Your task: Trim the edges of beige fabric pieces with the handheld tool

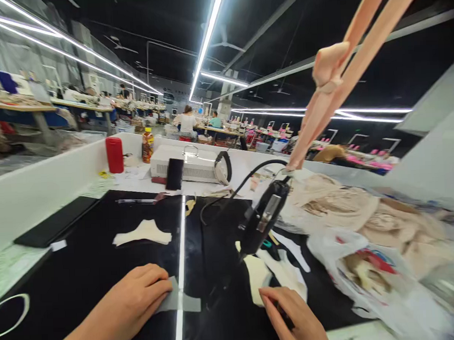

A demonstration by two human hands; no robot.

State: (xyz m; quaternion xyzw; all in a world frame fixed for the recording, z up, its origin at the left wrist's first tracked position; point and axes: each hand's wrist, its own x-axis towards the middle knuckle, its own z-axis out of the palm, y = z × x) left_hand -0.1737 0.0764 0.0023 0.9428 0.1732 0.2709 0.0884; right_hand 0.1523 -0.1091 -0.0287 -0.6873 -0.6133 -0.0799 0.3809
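Pressing flat on the black table point(84, 276), the left hand point(136, 296) is spread with its fingers nearly straight, and a grey patch point(179, 301) is pinned under the fingertips, across the bright seam point(180, 262) between the two table halves. Nothing is gripped by this hand; the patch is only held down. The right hand point(293, 317) lies near the lower edge, fingers curled inward at the rim of a white fabric piece point(280, 273); whether anything is pinched there cannot be told.

A black tool point(264, 216) hangs on a peach strap point(343, 69) just above and between the hands, its cord point(246, 176) looped back over the table. If the tool were knocked, it could swing into the fingers or drag the cut pieces out of place. The patch, held only by light pressure, might slip off the seam should the fingertips lift. A plastic bag point(352, 270) and heaped fabric point(364, 209) crowd the right side and could slide onto the white pieces. Another cut piece point(143, 233) lies apart, further back.
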